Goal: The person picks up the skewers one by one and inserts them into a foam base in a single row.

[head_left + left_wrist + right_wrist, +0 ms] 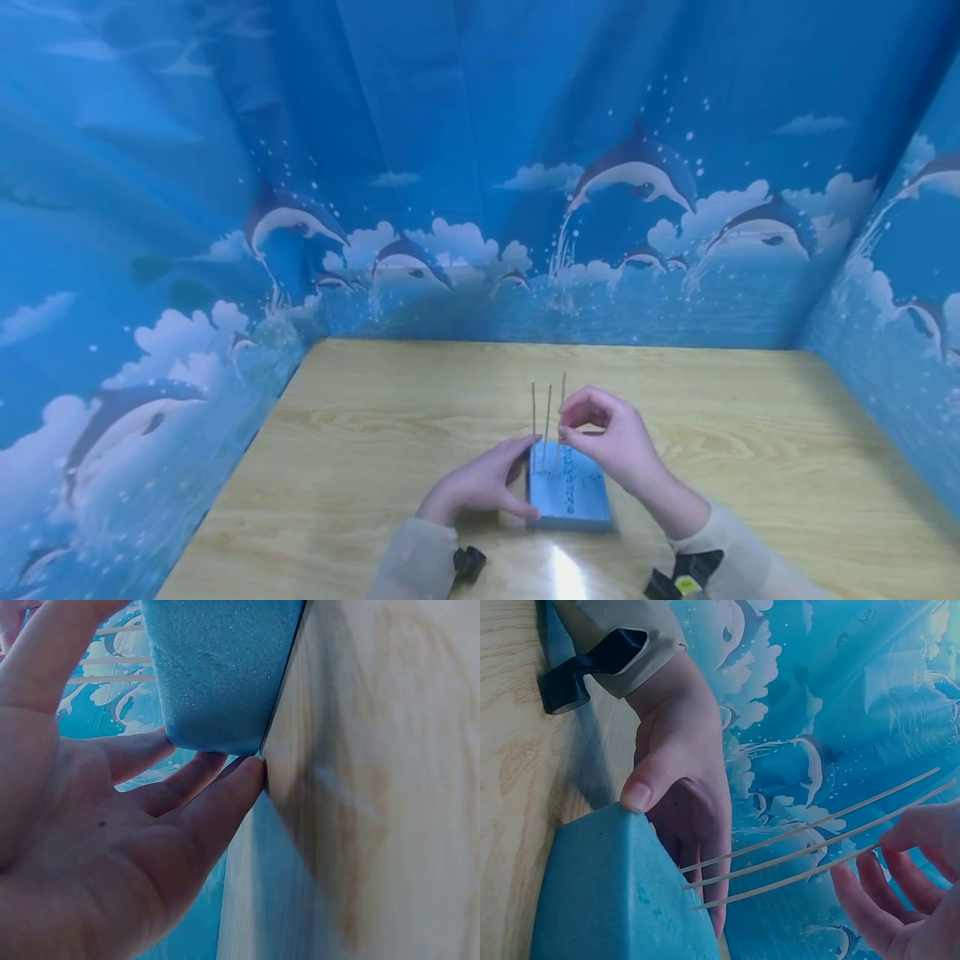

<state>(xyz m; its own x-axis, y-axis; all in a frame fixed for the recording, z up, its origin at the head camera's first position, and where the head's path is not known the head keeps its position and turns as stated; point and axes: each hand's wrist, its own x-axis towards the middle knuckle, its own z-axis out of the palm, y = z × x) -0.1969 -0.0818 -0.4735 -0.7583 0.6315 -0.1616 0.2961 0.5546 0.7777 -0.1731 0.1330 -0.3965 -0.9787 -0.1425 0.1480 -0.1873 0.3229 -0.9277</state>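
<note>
Grip, right hand point(611, 429): narrow, thumb and fingers pinching one thin, pale wooden stick point(791, 882) partway along its length. Grip, left hand point(487, 483): thumb at the near corner, fingers toward the far corner of a light-blue, rectangular foam block point(553, 498), bracing its left side. Block: below the right grip, flat on the light wood-grain tabletop point(360, 450). Two similar sticks, a middle stick point(547, 429) and an outer stick point(533, 427), stand roughly upright in the block, just left of the right grip, apart from each other.

Step in hand, as judged: setting the pinched stick in a row with its neighbours. Next move, as judged: calls for a straight downward press or a clean release, block kept steady.

Condition, block: finely speckled sides, squared edges; upper face bears a band of dark specks, holes or marks not told apart. Condition, pinched stick: slender, unpainted, lower end meeting the upper face; depth of insertion hidden
</note>
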